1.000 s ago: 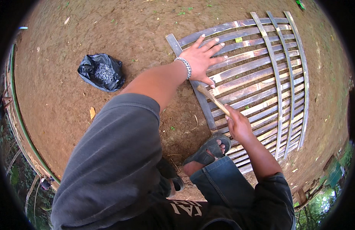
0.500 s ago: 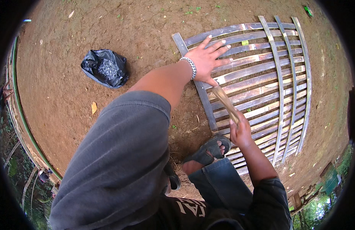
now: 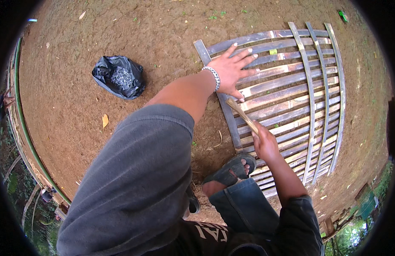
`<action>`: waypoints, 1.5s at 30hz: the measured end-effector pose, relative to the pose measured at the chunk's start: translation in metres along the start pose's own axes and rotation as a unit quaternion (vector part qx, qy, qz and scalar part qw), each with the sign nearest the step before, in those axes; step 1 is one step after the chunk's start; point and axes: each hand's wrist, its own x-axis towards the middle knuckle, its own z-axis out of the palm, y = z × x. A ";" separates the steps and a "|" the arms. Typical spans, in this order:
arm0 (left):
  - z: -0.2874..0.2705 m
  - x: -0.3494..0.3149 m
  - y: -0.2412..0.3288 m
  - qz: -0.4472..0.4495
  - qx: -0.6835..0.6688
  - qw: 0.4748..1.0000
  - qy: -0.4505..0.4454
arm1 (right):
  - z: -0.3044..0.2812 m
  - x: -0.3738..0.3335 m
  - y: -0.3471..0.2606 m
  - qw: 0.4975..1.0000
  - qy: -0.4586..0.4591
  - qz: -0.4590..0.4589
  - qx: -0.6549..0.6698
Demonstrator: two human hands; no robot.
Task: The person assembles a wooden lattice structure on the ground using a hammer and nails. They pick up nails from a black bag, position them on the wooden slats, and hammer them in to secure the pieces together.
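Note:
My left hand (image 3: pixel 230 73), with a chain bracelet at its wrist, lies palm down with fingers spread over the near left part of a bamboo slat panel (image 3: pixel 287 81). Its palm is beside the flat crosspiece (image 3: pixel 228 117) that runs along the panel's left end. In my right hand (image 3: pixel 265 143) is a pale wooden stick (image 3: pixel 242 115), gripped at its lower end. The stick slants up and left, its far end close to my left thumb and the crosspiece. Whether that end carries a tool head cannot be made out.
A black plastic bag (image 3: pixel 137 81), open at the top, holds many nails (image 3: pixel 121 77) on the dirt ground to the left. My sandalled foot (image 3: pixel 233 170) is at the panel's near corner. A green pole (image 3: pixel 24 123) borders the left side. A small green object (image 3: pixel 342 16) lies far right.
My right hand has moved slightly up and left, and the stick's far end has swung left, away from beneath my left thumb. My left hand keeps its place on the panel.

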 end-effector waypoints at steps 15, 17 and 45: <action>-0.004 -0.003 -0.005 -0.008 0.011 1.000 -0.001 | 0.011 -0.026 0.017 0.994 0.075 -0.080 0.020; -0.003 -0.004 -0.005 -0.008 0.012 1.000 -0.001 | 0.009 -0.010 0.007 1.000 -0.011 -0.004 -0.022; 0.004 -0.006 -0.009 -0.001 -0.012 1.000 0.008 | -0.019 0.016 0.004 0.996 0.016 -0.080 -0.024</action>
